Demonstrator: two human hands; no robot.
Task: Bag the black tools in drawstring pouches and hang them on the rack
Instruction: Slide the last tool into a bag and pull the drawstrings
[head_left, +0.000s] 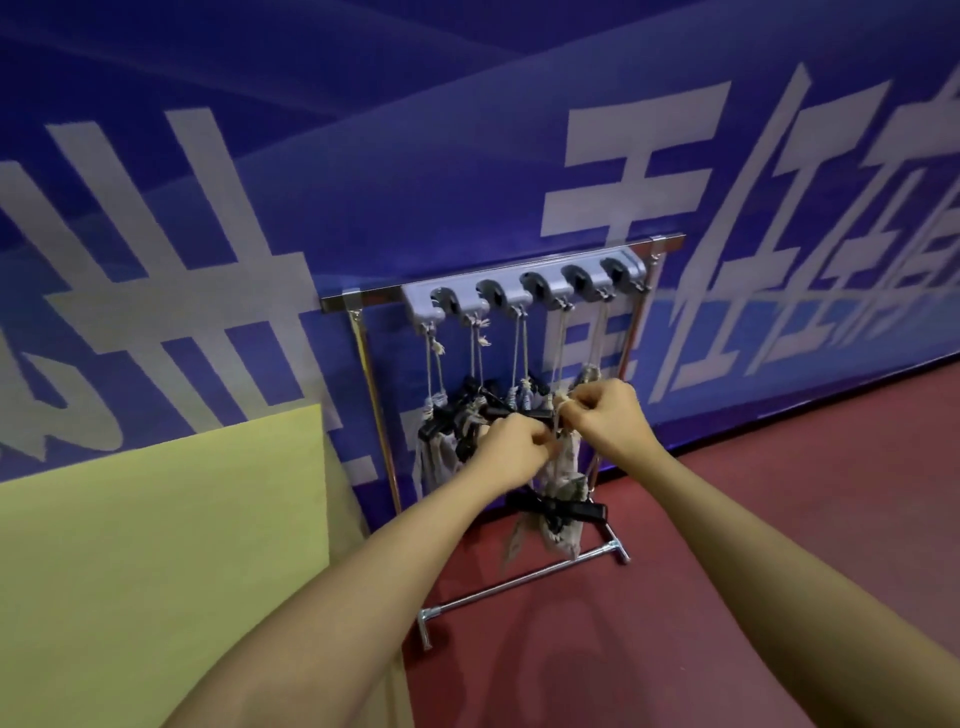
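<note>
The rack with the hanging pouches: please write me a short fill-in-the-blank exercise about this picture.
1. The grey hook bar on the rack has ___ round holders.
2. The floor under the rack is ___.
3. Both hands, left hand and right hand, pinch the ___ of a pouch.

Missing words: five; red; cord

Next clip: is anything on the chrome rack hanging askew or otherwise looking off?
Yes. The pale drawstring pouch that both hands are pinching hangs far lower than the others, and its black tool sticks out sideways rather than sitting enclosed. Black tools also protrude from the left-hand pouches.
</note>
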